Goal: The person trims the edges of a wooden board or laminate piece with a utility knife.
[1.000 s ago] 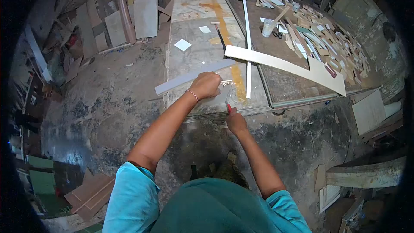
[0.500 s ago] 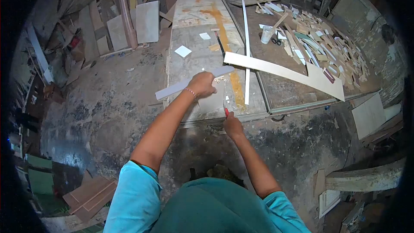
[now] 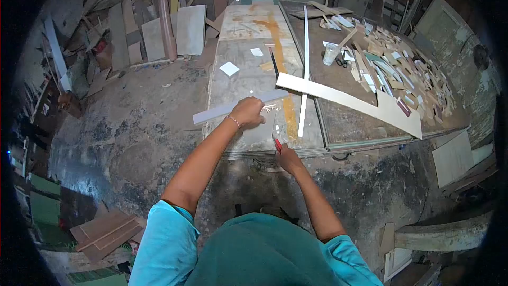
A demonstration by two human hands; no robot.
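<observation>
My left hand (image 3: 247, 112) presses down on a pale grey strip (image 3: 211, 112) that lies slantwise across the near part of the worktable (image 3: 227, 87). Its fingers are bent together at the strip, over a small light sheet (image 3: 256, 136). My right hand (image 3: 289, 158) is closed around a red-handled tool (image 3: 278, 144) at the table's near edge; the thin tool tip points away from me, beside the sheet. Small light scraps (image 3: 270, 108) lie just right of my left fingers.
A long pale board (image 3: 344, 94) crosses a narrow white strip (image 3: 304, 74). Many offcuts (image 3: 394, 58) cover the right tabletop, near a clear cup (image 3: 331, 53) and scissors (image 3: 342, 64). Wood panels (image 3: 190, 29) lean at the back left.
The view has shifted slightly, so the table and floor appear lower. My left hand remains on the grey strip, and my right hand still holds the red-handled tool near the table edge.
</observation>
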